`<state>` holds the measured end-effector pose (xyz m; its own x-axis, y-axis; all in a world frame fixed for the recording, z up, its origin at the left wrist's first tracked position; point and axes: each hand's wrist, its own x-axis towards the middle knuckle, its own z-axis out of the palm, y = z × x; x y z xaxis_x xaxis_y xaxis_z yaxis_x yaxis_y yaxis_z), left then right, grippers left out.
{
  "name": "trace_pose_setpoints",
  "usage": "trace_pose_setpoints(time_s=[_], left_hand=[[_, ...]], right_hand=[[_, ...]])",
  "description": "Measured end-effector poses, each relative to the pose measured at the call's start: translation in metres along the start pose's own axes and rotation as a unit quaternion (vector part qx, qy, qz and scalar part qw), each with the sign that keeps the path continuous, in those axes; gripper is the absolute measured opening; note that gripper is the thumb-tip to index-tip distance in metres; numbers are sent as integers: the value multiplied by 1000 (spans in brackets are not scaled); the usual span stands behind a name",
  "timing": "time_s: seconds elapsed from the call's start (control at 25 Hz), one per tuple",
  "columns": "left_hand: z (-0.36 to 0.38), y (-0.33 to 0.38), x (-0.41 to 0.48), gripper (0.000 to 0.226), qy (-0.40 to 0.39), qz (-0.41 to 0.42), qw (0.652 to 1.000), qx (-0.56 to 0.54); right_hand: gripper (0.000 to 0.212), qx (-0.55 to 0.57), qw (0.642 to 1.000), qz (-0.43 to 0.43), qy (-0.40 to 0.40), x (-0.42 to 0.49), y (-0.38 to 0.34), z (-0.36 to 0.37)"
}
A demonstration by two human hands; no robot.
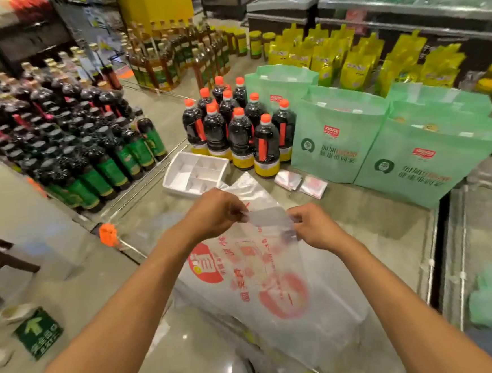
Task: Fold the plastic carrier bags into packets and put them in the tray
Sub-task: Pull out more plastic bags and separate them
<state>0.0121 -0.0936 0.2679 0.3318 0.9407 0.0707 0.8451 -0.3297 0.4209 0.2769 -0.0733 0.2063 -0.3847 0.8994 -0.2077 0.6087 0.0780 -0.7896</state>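
Fingers point(236, 208) of the left hand point(211, 215) and right hand point(315, 228) are pinching the top edge of a see-through carrier bag point(246, 277) held above the surface point(384, 234), near the tray point(171, 182), looks light, floppy and slippery, so I'd grab corners.

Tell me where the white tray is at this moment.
In the head view the white tray sits left of centre on the counter, just in front of the red-capped bottles and beyond the left hand.
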Motion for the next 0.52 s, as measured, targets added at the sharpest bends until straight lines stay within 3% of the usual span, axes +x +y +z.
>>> trace_pose_setpoints(time_s=[0.2, 0.4, 0.52], left_hand=[[10, -30, 71, 12, -62, 60, 996, 3], [44, -74, 151, 20, -163, 120, 979, 19], [82, -91, 178, 16, -209, 175, 962, 27]], right_hand=[[14, -28, 999, 17, -17, 59, 3, -11], [2, -37, 996, 59, -51, 139, 22, -14], [28, -43, 989, 112, -84, 187, 51, 2]])
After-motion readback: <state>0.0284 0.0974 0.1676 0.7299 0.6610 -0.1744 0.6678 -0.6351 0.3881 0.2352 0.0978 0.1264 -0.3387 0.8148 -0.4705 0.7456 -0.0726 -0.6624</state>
